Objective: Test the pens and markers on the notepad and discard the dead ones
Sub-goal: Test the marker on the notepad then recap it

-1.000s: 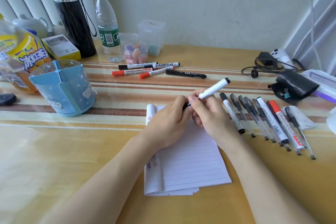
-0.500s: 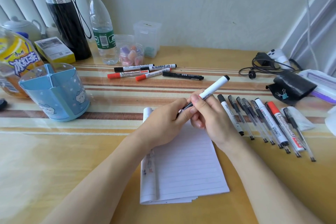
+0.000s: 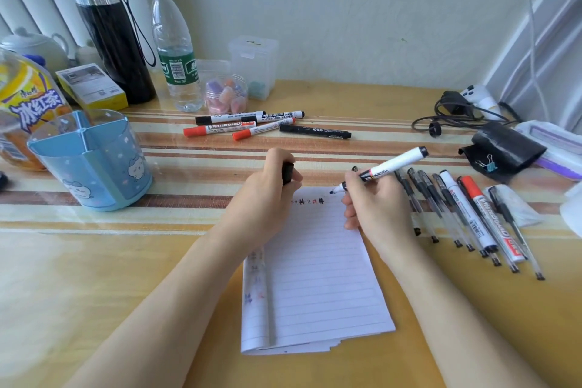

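Head view: right hand (image 3: 374,208) grips uncapped whiteboard marker (image 3: 390,165), tip at notepad (image 3: 318,277) top edge, possibly touching. Left hand (image 3: 267,192) curled round black cap (image 3: 287,172), at notepad's upper left. Row of pens (image 3: 466,214) beside right hand

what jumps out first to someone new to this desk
The right hand holds an uncapped marker, tip at the top edge of the notepad, mid-desk. The left hand grips a black cap beside it. A row of pens lies to the right.
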